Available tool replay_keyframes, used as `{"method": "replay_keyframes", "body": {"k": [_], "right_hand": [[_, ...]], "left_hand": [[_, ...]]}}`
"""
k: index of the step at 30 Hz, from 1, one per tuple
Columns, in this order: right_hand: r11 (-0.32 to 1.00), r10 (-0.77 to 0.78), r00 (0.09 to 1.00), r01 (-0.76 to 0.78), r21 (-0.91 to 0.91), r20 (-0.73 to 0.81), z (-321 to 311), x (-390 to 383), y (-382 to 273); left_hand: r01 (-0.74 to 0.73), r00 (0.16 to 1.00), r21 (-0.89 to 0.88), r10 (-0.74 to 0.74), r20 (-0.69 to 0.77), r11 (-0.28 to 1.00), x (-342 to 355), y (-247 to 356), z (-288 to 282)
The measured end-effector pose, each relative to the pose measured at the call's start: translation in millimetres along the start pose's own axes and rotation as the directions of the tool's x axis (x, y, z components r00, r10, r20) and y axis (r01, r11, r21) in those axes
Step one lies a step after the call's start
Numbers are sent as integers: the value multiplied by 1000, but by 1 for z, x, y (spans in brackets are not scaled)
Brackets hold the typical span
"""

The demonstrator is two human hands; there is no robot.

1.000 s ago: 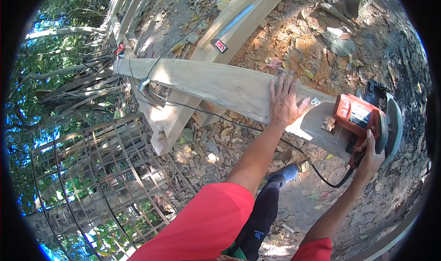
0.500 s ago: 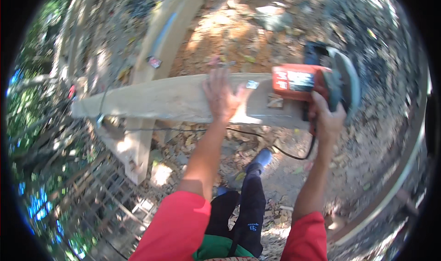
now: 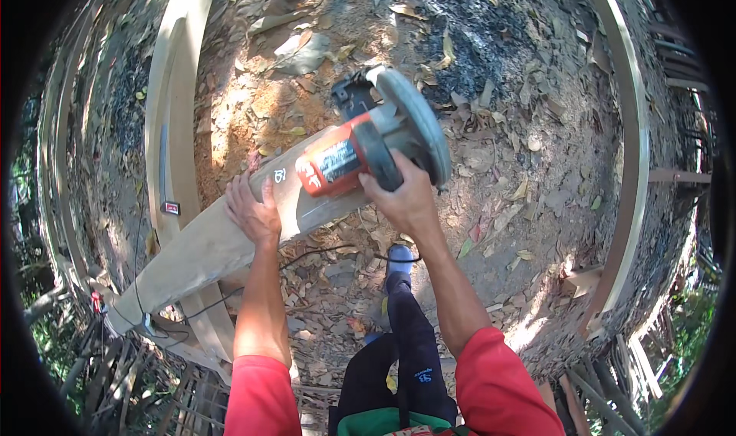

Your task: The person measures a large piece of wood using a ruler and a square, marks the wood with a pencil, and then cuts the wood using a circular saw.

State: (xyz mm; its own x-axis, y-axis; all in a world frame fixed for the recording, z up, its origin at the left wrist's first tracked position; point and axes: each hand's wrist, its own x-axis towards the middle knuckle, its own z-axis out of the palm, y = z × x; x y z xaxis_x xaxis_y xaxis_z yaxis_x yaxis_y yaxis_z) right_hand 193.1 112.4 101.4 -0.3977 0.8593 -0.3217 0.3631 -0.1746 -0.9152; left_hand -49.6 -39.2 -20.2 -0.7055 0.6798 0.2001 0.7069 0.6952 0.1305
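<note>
While the view has swung rightward, the saw (image 3: 331, 162) stays over the right end of the board (image 3: 203, 240).
The right grip (image 3: 405, 194) is closed round its handle (image 3: 378, 157); the left grip (image 3: 254, 208), fingers splayed, presses on the wood. The saw now hides more of that end, near a white mark (image 3: 279, 176); whether it has lifted I cannot tell, but the work seems to remain there. Farther out, the board crosses a beam (image 3: 179, 98), and a cord (image 3: 313, 253) trails past its near edge.
</note>
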Motion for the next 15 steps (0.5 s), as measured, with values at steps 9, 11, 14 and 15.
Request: {"method": "replay_keyframes", "body": {"k": [9,11,14,15], "right_hand": [[992,97,995,-99,-78,-39,-54,-178,54],[979,151,985,-160,-127,-82,-73,-215,64],[884,464,883,-466,-20,-72,-98,-250,92],[829,558,828,-552,96,-59,-101,-254,119]], "left_hand": [[-23,1000,-3,23,14,1000,2,-1,-2],[-23,999,3,23,29,1000,2,4,-5],[6,997,-32,-3,74,999,2,3,-4],[1,998,-20,0,68,1000,3,3,-6]]}}
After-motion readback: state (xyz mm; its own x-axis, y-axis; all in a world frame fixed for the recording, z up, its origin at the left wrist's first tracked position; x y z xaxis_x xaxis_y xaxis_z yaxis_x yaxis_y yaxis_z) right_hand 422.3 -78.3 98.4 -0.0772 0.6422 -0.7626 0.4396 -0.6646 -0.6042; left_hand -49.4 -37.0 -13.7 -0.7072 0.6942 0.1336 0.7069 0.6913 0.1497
